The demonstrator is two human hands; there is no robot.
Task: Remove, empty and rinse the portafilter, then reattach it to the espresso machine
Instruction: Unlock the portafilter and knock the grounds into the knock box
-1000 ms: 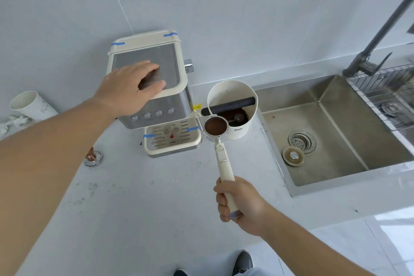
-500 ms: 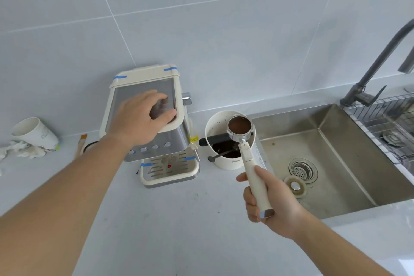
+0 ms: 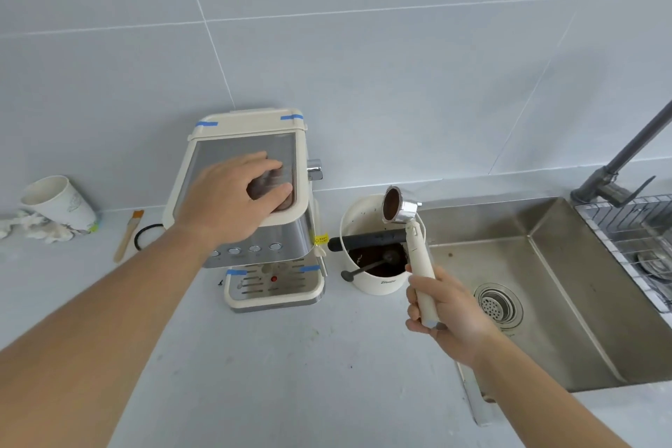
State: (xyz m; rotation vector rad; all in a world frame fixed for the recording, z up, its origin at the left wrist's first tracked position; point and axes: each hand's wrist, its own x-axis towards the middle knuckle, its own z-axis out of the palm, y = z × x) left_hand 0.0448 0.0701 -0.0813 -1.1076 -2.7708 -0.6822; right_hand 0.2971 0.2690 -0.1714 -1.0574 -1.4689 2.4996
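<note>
**Portafilter off the machine, tipped over the knock box**

Your right hand, lower right of centre, has its fingers wrapped tight around the cream handle of the portafilter. Handle runs up the frame from your fist; the metal basket end is tilted, open face turned to the left, brown grounds still packed inside. Basket sits above the far rim of the knock box, just over its black bar. Can't tell if it touches the bar.

Knock box stands mid-frame between the espresso machine and the sink, dark grounds in the bottom.

Your left hand lies flat on top of the machine, fingers together, thumb out, gripping nothing. Blue tape strips on the machine's top corners and drip tray.

Far left of the frame: brush, black ring, paper cup tipped against a crumpled rag by the wall. Faucet at the upper right, behind the sink.
</note>
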